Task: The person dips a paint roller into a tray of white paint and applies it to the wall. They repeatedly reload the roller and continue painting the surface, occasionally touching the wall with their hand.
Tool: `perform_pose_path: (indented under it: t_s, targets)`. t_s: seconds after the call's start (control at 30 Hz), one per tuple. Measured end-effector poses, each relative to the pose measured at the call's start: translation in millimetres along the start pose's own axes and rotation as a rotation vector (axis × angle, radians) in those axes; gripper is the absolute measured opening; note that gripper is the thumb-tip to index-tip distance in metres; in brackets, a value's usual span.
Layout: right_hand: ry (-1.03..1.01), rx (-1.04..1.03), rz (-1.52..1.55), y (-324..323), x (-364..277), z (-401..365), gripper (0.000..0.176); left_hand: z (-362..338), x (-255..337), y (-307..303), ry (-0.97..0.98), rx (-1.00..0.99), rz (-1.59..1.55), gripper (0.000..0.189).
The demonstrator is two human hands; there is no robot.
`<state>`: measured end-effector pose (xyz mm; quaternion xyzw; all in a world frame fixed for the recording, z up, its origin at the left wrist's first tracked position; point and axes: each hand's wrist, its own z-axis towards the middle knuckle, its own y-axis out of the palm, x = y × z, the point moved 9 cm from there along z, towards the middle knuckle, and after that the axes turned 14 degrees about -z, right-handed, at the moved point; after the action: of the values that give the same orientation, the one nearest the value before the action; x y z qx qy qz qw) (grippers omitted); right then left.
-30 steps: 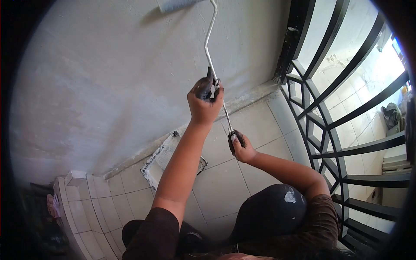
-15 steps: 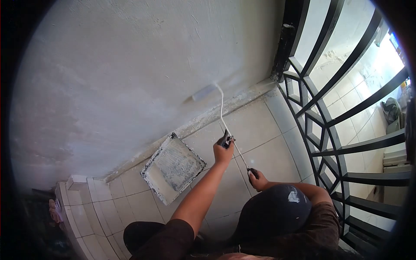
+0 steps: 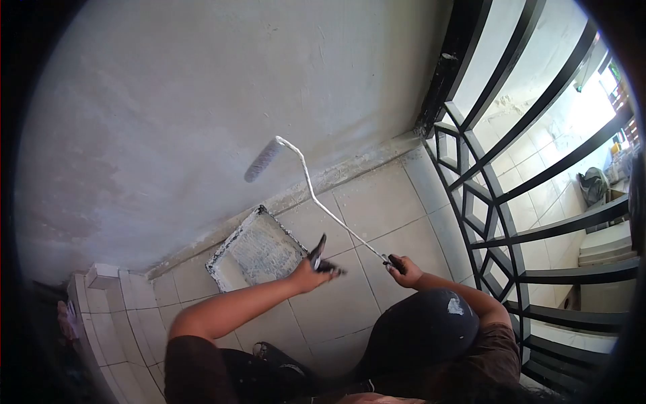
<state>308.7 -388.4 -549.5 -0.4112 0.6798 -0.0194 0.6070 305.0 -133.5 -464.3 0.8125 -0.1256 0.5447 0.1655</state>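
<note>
My right hand [image 3: 406, 271] grips the dark handle end of a paint roller [image 3: 311, 183], whose white bent rod reaches up and left. Its fuzzy roller sleeve [image 3: 262, 161] is in front of the wall [image 3: 168, 121], low down. My left hand [image 3: 315, 269] is off the rod, its dark-covered fingers spread and slightly blurred. Behind that hand lies a paint tray [image 3: 259, 252] with a black, paint-crusted rim and pale paint inside, on the tiled floor against the foot of the wall.
A black metal railing [image 3: 501, 195] curves along the right side, with stored items beyond it. Tiled steps [image 3: 114, 316] are at the lower left. My bent knee [image 3: 424, 330] is close below my right hand, and a shoe [image 3: 276, 357] shows between my legs.
My left hand has let go of the rod and moved left and down, fingers opening. The roller sleeve has swung left and down while my right hand keeps the handle.
</note>
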Motion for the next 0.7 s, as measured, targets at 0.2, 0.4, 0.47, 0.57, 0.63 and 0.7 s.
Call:
perform_pose_path:
  t_s: [0.2,0.4,0.47,0.57,0.63,0.7]
  targets:
    - [-0.167,-0.016,-0.159,-63.2,-71.0,19.0,0.016,-128.9,-32.9,-17.6,-0.285,-0.644,0.483,0.111]
    - [-0.256,-0.107,-0.534,-101.7,-160.7,39.6,0.023,-172.8,-68.1,-66.0,-0.451,-0.655,0.802,0.105]
    - [-0.224,-0.264,-0.598,-96.5,-196.1,47.7,0.028,-171.9,-59.5,-50.4,-0.525,-0.728,1.019,0.099]
    - [-0.263,-0.326,-0.786,-78.1,-230.3,67.9,0.032,-167.0,-69.8,-21.9,-0.190,-0.764,1.015,0.083]
    - [-0.227,-0.380,-0.892,-56.2,-240.6,79.1,0.034,-167.5,-66.7,1.2,-0.119,-0.829,1.048,0.076]
    - [-0.198,-0.430,-0.977,-32.7,-245.9,86.9,0.036,-171.6,-55.9,16.3,-0.113,-0.925,1.122,0.069]
